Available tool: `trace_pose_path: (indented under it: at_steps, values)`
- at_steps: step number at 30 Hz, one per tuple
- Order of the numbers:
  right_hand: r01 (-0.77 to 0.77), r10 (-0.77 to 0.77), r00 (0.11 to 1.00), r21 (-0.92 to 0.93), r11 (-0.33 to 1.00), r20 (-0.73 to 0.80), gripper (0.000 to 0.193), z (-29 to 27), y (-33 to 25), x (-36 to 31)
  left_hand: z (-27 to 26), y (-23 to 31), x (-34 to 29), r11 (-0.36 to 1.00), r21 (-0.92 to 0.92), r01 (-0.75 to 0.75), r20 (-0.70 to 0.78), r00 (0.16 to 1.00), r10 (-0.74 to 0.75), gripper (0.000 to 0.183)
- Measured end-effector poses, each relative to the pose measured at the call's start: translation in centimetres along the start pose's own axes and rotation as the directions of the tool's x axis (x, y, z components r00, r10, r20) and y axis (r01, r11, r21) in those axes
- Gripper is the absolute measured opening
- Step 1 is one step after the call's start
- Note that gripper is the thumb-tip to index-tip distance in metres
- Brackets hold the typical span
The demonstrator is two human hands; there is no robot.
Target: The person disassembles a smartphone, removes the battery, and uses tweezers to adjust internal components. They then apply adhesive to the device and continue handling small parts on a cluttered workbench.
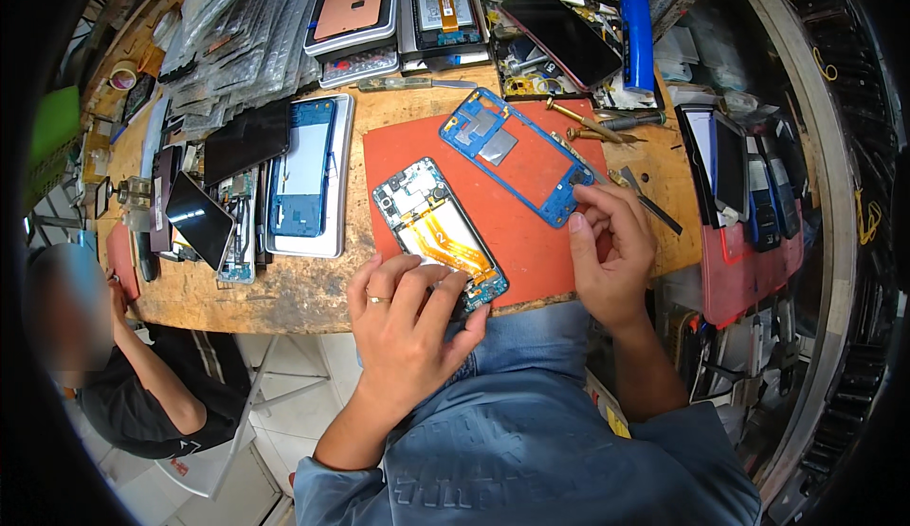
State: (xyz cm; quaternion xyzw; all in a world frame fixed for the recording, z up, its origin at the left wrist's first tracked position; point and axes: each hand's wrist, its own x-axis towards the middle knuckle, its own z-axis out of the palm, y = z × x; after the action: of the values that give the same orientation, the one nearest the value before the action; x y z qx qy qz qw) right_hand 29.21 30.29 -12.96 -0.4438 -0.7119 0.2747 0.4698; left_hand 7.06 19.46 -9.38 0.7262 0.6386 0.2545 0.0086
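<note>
An opened phone (441,232) lies on the orange-red mat (408,142), its circuit boards, white battery and yellow ribbon cables bared. My left hand (403,322), with a ring on one finger, is bent over the phone's near end. Its fingertips rest on the cables and edge, and the thumb is by the lower corner. A blue phone frame (493,142) with an open middle sits slanted to the right of the phone. My right hand (611,251) grips the frame's near right corner between thumb and fingers.
Screwdrivers (588,123) and black tweezers (649,202) lie right of the mat. Phone parts in a white tray (343,185) and dark screens (201,218) stand left. Bubble-wrap sleeves (237,24) pile up behind. Another person (161,384) sits at the left.
</note>
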Motion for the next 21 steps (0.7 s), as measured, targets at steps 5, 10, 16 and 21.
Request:
trace_pose_path:
  at_steps: [5, 10, 16, 21]
  values:
    - [0.027, -0.026, 0.999, -0.030, 0.999, 0.027, 0.026, 0.04, -0.31, 0.06, 0.12, 0.21, -0.13, 1.000, 0.007, 0.019, -0.018, 1.000, -0.019, 0.037]
    - [0.033, -0.032, 0.999, -0.019, 0.999, 0.039, 0.026, -0.04, -0.39, 0.13, 0.14, 0.42, -0.13, 0.999, 0.003, 0.037, -0.013, 0.999, -0.037, 0.037]
    - [0.059, -0.056, 0.997, -0.053, 0.997, 0.054, 0.025, -0.01, -0.52, 0.22, -0.08, 0.66, 0.01, 0.998, -0.003, 0.055, -0.002, 0.998, -0.055, 0.035]
    - [0.068, -0.062, 0.995, -0.076, 0.995, 0.075, 0.025, 0.00, -0.60, 0.26, -0.47, 0.74, 0.52, 0.998, 0.063, -0.030, 0.003, 1.000, 0.030, 0.027]
